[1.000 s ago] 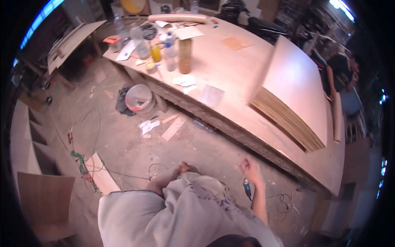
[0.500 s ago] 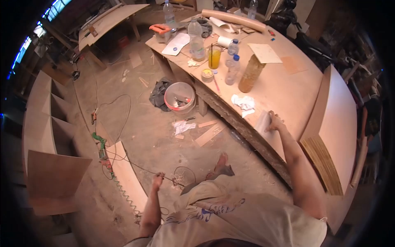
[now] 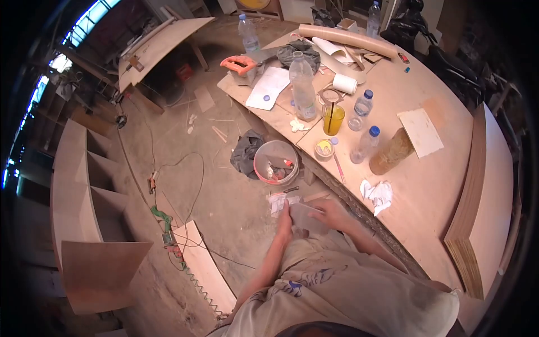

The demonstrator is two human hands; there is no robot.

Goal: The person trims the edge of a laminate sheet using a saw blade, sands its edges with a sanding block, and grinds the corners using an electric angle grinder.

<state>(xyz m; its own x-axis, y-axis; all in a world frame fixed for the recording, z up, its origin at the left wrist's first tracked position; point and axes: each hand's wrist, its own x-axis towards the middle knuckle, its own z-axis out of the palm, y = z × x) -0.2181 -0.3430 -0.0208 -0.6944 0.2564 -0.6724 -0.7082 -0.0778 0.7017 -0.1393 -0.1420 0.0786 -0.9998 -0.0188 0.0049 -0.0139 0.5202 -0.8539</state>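
In front of my waist, both hands meet at a thin grey sheet (image 3: 307, 218); what it is made of I cannot make out. My left hand (image 3: 284, 226) grips its left edge, thumb upward. From the right, my right hand (image 3: 331, 214) holds the other side, with its fingers partly hidden. A crumpled white paper (image 3: 377, 196) lies on the workbench (image 3: 418, 224) just beyond my right arm. Below the hands, a white rag (image 3: 279, 203) and wood strips lie on the floor.
The bench carries water bottles (image 3: 303, 87), a yellow drink (image 3: 333, 119), an orange-handled saw (image 3: 238, 65) and stacked panels (image 3: 469, 258). A bucket (image 3: 277, 163) stands beside it. Left are a cabinet carcass (image 3: 73, 168), a board (image 3: 205, 267) and trailing cords (image 3: 193, 168).
My right hand has come off the bench with the grey sheet, to my waist. My left hand has left the cord, moved right and taken hold of the sheet. The view has shifted.
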